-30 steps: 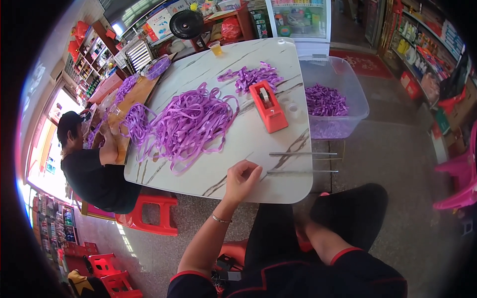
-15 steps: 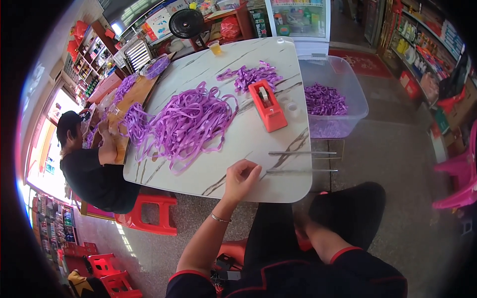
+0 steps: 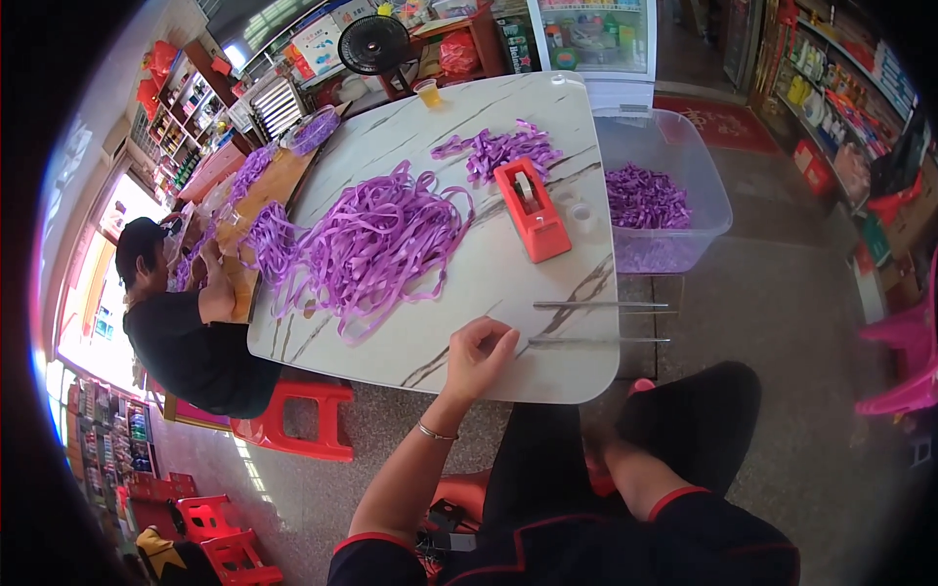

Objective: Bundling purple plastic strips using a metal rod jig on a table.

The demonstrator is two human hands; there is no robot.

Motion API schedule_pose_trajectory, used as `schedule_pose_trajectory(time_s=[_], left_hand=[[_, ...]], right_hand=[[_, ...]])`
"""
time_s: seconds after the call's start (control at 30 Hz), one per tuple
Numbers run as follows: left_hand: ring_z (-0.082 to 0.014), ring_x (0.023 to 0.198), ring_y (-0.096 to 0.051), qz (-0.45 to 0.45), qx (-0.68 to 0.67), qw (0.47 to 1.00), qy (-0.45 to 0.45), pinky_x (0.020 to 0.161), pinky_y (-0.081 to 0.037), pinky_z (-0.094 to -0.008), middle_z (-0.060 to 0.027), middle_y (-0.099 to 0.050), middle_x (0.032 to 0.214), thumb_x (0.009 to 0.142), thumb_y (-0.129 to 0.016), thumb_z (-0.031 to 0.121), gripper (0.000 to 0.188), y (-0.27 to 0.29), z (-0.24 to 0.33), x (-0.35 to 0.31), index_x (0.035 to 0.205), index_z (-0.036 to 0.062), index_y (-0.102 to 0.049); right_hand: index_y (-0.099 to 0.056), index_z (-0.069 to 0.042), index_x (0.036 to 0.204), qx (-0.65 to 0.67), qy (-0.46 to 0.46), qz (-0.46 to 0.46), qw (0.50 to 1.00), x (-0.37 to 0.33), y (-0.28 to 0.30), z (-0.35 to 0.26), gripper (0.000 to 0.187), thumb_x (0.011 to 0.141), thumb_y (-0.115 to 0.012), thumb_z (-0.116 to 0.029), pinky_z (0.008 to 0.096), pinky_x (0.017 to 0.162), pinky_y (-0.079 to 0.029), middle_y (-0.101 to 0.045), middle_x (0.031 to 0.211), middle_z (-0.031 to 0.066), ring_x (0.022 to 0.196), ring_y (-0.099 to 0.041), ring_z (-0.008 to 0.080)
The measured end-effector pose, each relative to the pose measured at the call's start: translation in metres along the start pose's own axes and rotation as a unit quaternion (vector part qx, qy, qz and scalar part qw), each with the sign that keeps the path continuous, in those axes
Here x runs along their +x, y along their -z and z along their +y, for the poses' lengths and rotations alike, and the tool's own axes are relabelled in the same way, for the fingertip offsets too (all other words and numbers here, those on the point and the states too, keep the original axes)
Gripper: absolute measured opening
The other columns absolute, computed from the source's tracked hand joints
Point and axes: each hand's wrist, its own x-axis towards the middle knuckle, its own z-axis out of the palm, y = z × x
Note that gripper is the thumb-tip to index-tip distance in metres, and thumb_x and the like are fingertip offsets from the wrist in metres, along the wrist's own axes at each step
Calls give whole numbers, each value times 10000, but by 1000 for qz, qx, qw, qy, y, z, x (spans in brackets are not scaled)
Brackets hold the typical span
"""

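Observation:
My left hand [image 3: 481, 357] rests at the near edge of the marble-patterned table [image 3: 410, 359], fingers curled in toward the thumb, with nothing visible in them. Just right of it, two thin metal rods [image 3: 586, 342] lie side by side and jut past the table's right edge. My right hand [image 3: 598, 437] hangs low between my legs, dark and blurred, so its fingers are unclear. Farther off lies a big tangle of purple ribbon loops [image 3: 381, 249]. A red tape dispenser [image 3: 533, 210] stands to the right, beside a smaller heap of purple ribbon pieces [image 3: 503, 151].
A clear plastic bin [image 3: 718, 195] holding purple ribbon pieces [image 3: 647, 195] stands off the table's right side. At left, a person in black [image 3: 191, 322] handles ribbons at a wooden table. A cup [image 3: 428, 94] and fan [image 3: 374, 45] are at the back; red stools [image 3: 311, 420] stand left.
The whole view has shifted slightly, moving the scene a little right. My left hand keeps its curled pose at the table edge, and my right hand remains low between my legs.

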Motion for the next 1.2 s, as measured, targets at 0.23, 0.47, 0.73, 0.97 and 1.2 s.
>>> schedule_pose_trajectory(time_s=[0.23, 0.47, 0.73, 0.97, 1.2], left_hand=[[-51, 631, -526, 14, -14, 1000, 18, 580, -419, -195, -14, -587, 687, 818, -603, 94, 131, 10, -1, -9, 762, -23, -601], [-56, 648, -532, 4, 4, 1000, 17, 591, -423, -200, -24, -592, 712, 820, -602, 99, 136, 10, -5, -10, 772, -28, -601], [-54, 651, -526, -20, -5, 1000, 12, 599, -419, -199, -16, -581, 702, 824, -598, 110, 145, -4, 2, 1, 775, -27, -600], [-49, 641, -514, 8, -24, 999, 30, 587, -409, -195, -9, -581, 710, 828, -592, 109, 144, 13, -7, -15, 772, -23, -602], [-39, 661, -497, 2, -53, 998, 40, 604, -400, -192, -2, -586, 725, 828, -595, 108, 137, 11, -1, -10, 781, -21, -604]], right_hand=[[-674, -90, 924, 23, 52, 424, 904, -4, -30, -31, 269, 839, -466, -239, 386, 748, -478, -636, 961, 163, 888, -618, 300], [-667, -86, 927, 154, -101, -78, 980, 19, 8, -26, 296, 848, -423, -234, 371, 774, -467, -639, 950, 160, 895, -612, 287], [-675, -127, 954, -68, 32, -5, 997, 13, -19, 15, 308, 876, -395, -233, 412, 856, -435, -618, 1068, 111, 989, -585, 283], [-675, -119, 946, -63, -40, 15, 997, -36, 95, -32, 265, 845, -439, -186, 446, 836, -439, -629, 1002, 130, 935, -590, 314], [-643, -77, 833, 238, -50, 59, 968, -49, 194, -32, 166, 775, -545, -198, 403, 747, -459, -612, 893, 188, 861, -596, 315]])
